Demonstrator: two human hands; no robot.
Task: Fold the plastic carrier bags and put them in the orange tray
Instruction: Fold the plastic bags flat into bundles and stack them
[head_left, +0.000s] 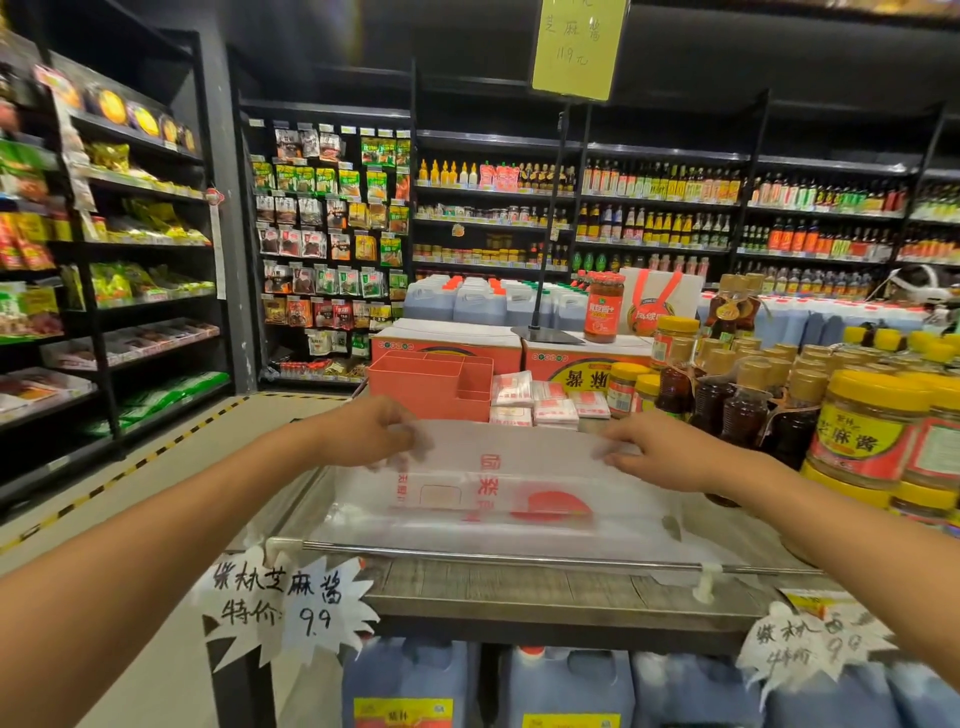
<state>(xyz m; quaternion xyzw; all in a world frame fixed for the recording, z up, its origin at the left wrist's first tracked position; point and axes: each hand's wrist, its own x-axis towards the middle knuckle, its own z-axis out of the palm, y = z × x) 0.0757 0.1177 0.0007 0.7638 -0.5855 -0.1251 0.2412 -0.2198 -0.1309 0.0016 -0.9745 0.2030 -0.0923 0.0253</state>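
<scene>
A translucent white plastic carrier bag (498, 488) with red print lies spread across the display table. Its far edge is lifted and folded toward me. My left hand (371, 434) pinches that edge at its left end. My right hand (657, 449) pinches it at the right end. The orange tray (415, 387), with dividers inside, stands just behind the bag to the left. Several folded bags (545, 405) lie in small stacks to the right of the tray.
Yellow-lidded jars (867, 431) and dark sauce bottles (743, 410) crowd the table's right side. Boxes with a red jar (603, 306) and a sign stand sit behind the tray. A metal rail (493, 556) runs along the table's front edge. Shelving lines the aisle at left.
</scene>
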